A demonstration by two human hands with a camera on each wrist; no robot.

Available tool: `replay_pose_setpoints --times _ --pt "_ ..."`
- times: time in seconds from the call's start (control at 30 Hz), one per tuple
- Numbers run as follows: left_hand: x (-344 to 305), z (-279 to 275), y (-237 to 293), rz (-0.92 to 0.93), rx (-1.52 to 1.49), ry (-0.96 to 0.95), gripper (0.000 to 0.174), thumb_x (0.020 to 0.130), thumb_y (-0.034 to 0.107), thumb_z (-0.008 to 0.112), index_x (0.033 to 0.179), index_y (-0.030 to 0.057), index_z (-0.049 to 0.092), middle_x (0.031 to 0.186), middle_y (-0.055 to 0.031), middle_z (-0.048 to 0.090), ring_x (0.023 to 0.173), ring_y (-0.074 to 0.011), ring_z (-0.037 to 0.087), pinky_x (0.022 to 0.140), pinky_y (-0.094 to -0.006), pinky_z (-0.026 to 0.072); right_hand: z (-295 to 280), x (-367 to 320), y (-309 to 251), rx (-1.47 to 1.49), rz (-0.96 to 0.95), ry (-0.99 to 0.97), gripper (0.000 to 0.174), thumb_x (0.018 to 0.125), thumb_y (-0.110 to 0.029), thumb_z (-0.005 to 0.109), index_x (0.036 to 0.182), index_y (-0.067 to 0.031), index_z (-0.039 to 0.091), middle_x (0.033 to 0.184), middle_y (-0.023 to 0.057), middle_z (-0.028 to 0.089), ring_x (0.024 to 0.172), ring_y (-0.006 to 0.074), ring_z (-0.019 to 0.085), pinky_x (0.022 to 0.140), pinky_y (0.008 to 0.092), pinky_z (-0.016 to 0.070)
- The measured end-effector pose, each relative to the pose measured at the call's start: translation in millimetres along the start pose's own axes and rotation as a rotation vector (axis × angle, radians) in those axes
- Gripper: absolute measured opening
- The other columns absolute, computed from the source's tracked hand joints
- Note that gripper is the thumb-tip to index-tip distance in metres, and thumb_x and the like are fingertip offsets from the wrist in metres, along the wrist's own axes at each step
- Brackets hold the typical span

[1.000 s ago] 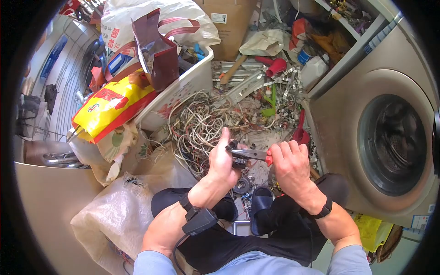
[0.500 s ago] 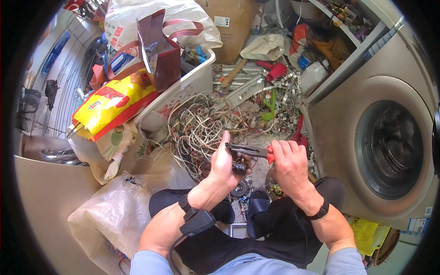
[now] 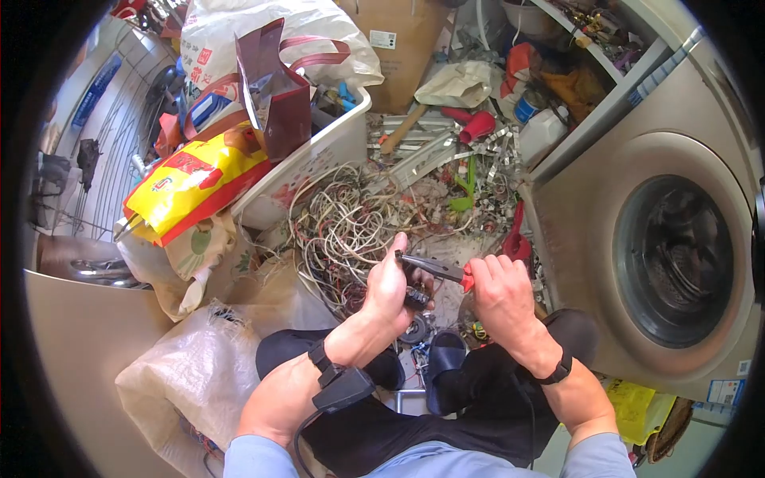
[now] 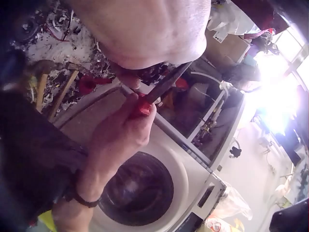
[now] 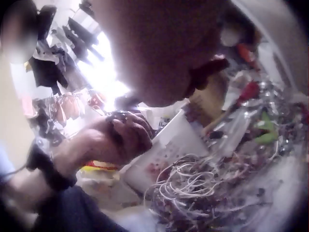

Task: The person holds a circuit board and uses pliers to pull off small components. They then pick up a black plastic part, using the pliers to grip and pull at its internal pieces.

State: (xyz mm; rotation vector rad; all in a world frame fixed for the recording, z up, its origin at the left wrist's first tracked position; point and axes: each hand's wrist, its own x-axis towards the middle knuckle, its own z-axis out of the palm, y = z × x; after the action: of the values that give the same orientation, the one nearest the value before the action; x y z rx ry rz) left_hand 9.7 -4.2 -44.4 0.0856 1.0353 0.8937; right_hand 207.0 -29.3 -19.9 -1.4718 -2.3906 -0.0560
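My right hand [image 3: 504,299] grips the red handles of a pair of pliers [image 3: 434,268]. Their dark metal nose reaches left to the left hand's thumb and meets a small black piece there. My left hand [image 3: 386,293], thumb pointing up, holds a black part [image 3: 416,297] with its fingers curled round it. In the left wrist view the pliers [image 4: 169,83] run from the right hand [image 4: 118,133] up behind the left hand. The right wrist view shows the left hand [image 5: 104,142] with its fingers bent round the dark part, whose exact kind I cannot tell.
A heap of tangled white cables [image 3: 343,227] lies on the floor beyond the hands, with metal scraps and a green plastic piece [image 3: 464,187] nearby. A white bin [image 3: 339,143] stands left, a washing machine [image 3: 613,159] right. A woven sack [image 3: 171,374] lies near the left arm.
The pliers' nose looked opened wider half a second ago and is now closer together at the black piece. Both hands have stayed in nearly the same place.
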Motion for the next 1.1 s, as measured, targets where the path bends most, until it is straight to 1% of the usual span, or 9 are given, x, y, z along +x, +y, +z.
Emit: replay_pose_setpoints --times 0.27,0.43,0.57,0.63,0.67,0.73,0.87,0.93,1.1 --pt "-15 13 8 0.043 0.077 0.024 0.060 0.103 0.060 0.047 0.070 0.0100 0.051 0.063 -0.0085 0.057 0.056 -0.0247 0.060 0.045 -0.0406 0.0461 1 -7 1 0.399 0.122 -0.080 0.010 0.085 -0.003 0.066 0.093 -0.0028 0.061 0.084 0.0173 0.064 0.081 0.0383 0.064 0.071 0.0474 0.0501" --pt "-13 10 4 0.144 0.139 0.041 0.058 0.105 0.058 0.044 0.076 0.0080 0.053 0.065 -0.0091 0.057 0.054 -0.0258 0.060 0.044 -0.0403 0.0463 -5 -5 -3 0.632 0.267 -0.384 0.008 0.093 -0.011 0.065 0.095 -0.0032 0.062 0.087 0.0201 0.066 0.086 0.0417 0.066 0.072 0.0460 0.0516" --pt "-13 7 9 0.041 0.062 -0.072 0.058 0.105 0.059 0.044 0.078 0.0077 0.052 0.065 -0.0100 0.057 0.053 -0.0281 0.060 0.044 -0.0436 0.0465 -10 3 -6 0.763 0.356 -0.508 0.009 0.095 -0.012 0.065 0.097 -0.0033 0.064 0.087 0.0205 0.067 0.083 0.0400 0.066 0.071 0.0428 0.0514" --pt "-12 5 10 0.000 0.027 -0.123 0.060 0.105 0.059 0.044 0.076 0.0078 0.052 0.064 -0.0107 0.057 0.054 -0.0293 0.060 0.045 -0.0446 0.0467 -13 5 -6 0.821 0.408 -0.570 0.011 0.096 -0.013 0.065 0.100 -0.0027 0.066 0.084 0.0170 0.068 0.076 0.0298 0.066 0.071 0.0394 0.0504" --pt "-13 5 9 -0.007 -0.008 -0.181 0.061 0.104 0.061 0.044 0.075 0.0080 0.051 0.064 -0.0097 0.056 0.055 -0.0281 0.060 0.044 -0.0421 0.0465 -13 5 -5 0.819 0.408 -0.570 0.011 0.096 -0.013 0.065 0.100 -0.0027 0.066 0.084 0.0170 0.068 0.076 0.0298 0.066 0.071 0.0394 0.0504" --pt "-11 3 7 -0.016 -0.040 -0.241 0.062 0.103 0.063 0.044 0.075 0.0082 0.051 0.064 -0.0086 0.055 0.056 -0.0269 0.061 0.043 -0.0396 0.0463 -14 4 -4 0.990 0.436 -0.555 0.014 0.097 -0.016 0.068 0.102 -0.0025 0.067 0.079 0.0119 0.066 0.073 0.0177 0.059 0.070 0.0371 0.0488" --pt "-10 4 9 -0.062 -0.031 -0.284 0.071 0.099 0.070 0.044 0.063 0.0090 0.050 0.062 -0.0137 0.058 0.056 -0.0310 0.057 0.047 -0.0431 0.0455 -19 7 -4 0.971 0.491 -0.614 0.015 0.096 -0.016 0.069 0.102 -0.0023 0.068 0.078 0.0087 0.065 0.074 0.0129 0.055 0.070 0.0353 0.0481" --pt "-11 3 9 -0.059 -0.080 -0.344 0.070 0.103 0.066 0.041 0.067 0.0064 0.049 0.062 -0.0171 0.057 0.062 -0.0335 0.061 0.048 -0.0415 0.0477 -16 6 -2 1.002 0.507 -0.644 0.011 0.098 -0.013 0.068 0.102 -0.0028 0.067 0.075 -0.0037 0.055 0.072 0.0085 0.047 0.066 0.0288 0.0432" --pt "-9 2 9 -0.087 -0.088 -0.362 0.071 0.103 0.066 0.039 0.065 0.0060 0.048 0.062 -0.0186 0.057 0.063 -0.0356 0.060 0.049 -0.0425 0.0472 -13 2 1 1.046 0.469 -0.613 0.009 0.098 -0.012 0.066 0.102 -0.0032 0.068 0.075 -0.0043 0.054 0.072 0.0072 0.046 0.065 0.0277 0.0417"
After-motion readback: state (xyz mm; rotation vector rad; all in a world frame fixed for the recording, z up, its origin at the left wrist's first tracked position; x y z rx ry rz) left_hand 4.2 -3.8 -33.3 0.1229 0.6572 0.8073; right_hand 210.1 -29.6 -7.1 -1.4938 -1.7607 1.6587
